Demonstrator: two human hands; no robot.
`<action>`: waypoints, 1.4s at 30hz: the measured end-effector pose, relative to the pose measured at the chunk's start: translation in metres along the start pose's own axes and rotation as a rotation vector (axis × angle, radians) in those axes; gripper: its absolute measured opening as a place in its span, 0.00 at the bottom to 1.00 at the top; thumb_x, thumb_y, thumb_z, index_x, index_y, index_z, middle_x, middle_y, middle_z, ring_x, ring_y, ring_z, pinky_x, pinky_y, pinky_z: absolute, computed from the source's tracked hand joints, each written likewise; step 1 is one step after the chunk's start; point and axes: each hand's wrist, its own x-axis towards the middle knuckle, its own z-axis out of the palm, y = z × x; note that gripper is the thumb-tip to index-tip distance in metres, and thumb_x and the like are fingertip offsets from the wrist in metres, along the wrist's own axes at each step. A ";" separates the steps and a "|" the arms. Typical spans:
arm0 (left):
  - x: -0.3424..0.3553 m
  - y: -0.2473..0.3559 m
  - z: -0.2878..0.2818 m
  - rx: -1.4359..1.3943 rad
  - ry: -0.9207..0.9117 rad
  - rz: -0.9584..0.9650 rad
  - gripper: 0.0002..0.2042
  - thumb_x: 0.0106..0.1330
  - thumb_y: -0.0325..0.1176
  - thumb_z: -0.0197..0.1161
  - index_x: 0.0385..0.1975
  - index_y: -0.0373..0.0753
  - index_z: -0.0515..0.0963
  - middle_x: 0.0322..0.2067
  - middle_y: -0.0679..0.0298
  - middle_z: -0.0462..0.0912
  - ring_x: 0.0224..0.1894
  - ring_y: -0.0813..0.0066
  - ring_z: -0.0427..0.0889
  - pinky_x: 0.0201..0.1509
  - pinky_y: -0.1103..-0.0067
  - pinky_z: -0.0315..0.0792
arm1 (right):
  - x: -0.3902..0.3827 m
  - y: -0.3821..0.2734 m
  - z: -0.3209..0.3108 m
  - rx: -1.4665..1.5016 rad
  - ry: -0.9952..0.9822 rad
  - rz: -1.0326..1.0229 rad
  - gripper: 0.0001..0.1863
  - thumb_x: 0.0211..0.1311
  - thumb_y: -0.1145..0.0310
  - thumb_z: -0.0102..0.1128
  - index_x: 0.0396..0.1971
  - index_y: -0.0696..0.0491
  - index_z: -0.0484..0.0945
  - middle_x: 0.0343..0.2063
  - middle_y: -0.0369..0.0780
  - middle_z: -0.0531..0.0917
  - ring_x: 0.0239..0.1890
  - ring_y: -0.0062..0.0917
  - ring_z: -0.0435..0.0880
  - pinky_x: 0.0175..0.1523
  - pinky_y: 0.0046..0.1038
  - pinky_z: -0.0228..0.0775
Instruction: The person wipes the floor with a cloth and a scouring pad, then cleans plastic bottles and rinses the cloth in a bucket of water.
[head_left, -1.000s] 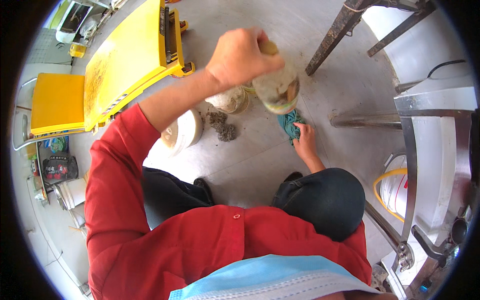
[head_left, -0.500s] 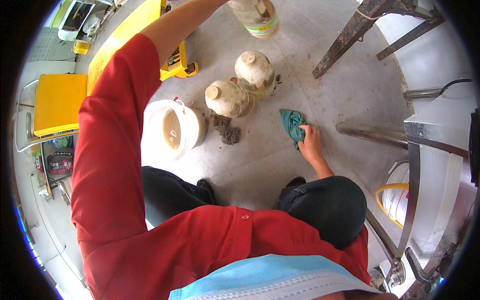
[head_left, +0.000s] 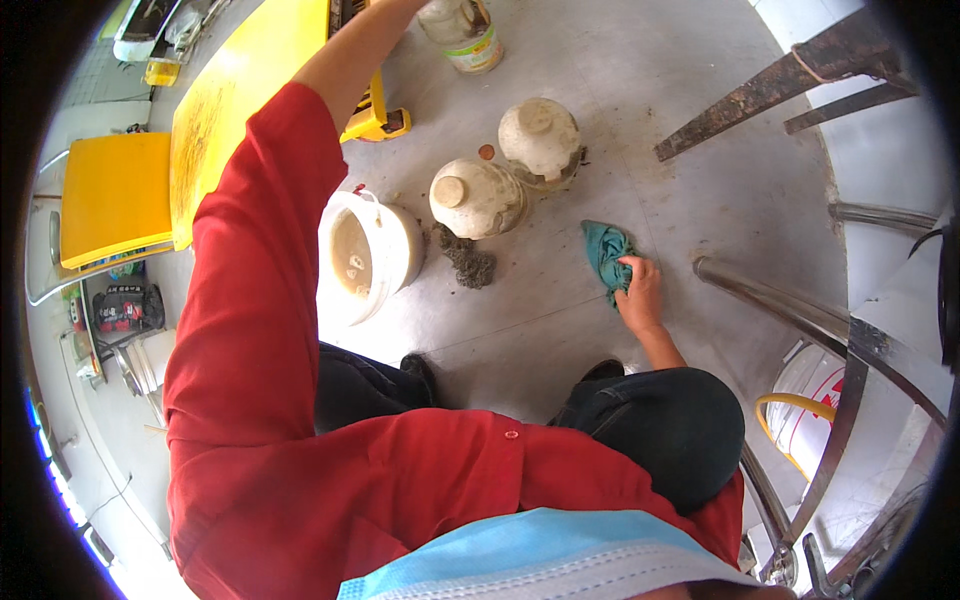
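Note:
My right hand (head_left: 641, 289) is closed on a crumpled green cloth (head_left: 606, 252) lying on the floor. My left forearm (head_left: 362, 48) reaches to the top edge, and the hand itself lies beyond the picture. Near it stands a cloudy plastic jug (head_left: 466, 45) with a green and yellow label, its top partly cut off. Two dirty, round-shouldered plastic jugs with caps stand side by side between my arms, one jug (head_left: 478, 197) nearer and the other jug (head_left: 540, 137) farther. Beside the nearer one lies a dark, tangled scouring pad (head_left: 470, 264).
A white bucket (head_left: 399, 240) with cloudy liquid stands left of the jugs. Yellow furniture (head_left: 240, 95) fills the far left. Rusty legs (head_left: 770, 90) and a metal tube (head_left: 760, 290) stand at the right, with another white bucket (head_left: 806, 400) below. A small brown disc (head_left: 487, 152) lies by the jugs.
The labelled jug has moved left, away from the two others, along with my left arm. My right hand stays on the cloth. The whole view has shifted slightly.

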 end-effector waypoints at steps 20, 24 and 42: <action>-0.147 0.079 -0.141 -0.392 -0.864 0.425 0.20 0.52 0.47 0.67 0.36 0.37 0.76 0.25 0.53 0.83 0.31 0.52 0.84 0.37 0.64 0.78 | -0.003 0.012 0.005 -0.095 0.037 -0.084 0.30 0.45 0.81 0.62 0.52 0.48 0.69 0.49 0.47 0.74 0.52 0.48 0.71 0.57 0.45 0.65; -0.131 0.070 -0.170 -0.372 -0.784 0.336 0.21 0.50 0.49 0.68 0.34 0.36 0.79 0.31 0.50 0.84 0.36 0.51 0.84 0.44 0.64 0.78 | -0.001 0.014 0.009 -0.081 0.037 -0.080 0.30 0.44 0.81 0.62 0.52 0.48 0.69 0.49 0.47 0.74 0.53 0.48 0.71 0.57 0.45 0.65; 0.086 -0.104 -0.336 -0.325 -0.266 -0.131 0.18 0.51 0.46 0.69 0.22 0.33 0.83 0.17 0.62 0.80 0.19 0.76 0.78 0.24 0.78 0.73 | -0.005 0.011 0.006 -0.131 0.027 -0.064 0.30 0.44 0.81 0.61 0.53 0.51 0.69 0.50 0.49 0.74 0.56 0.48 0.70 0.60 0.44 0.63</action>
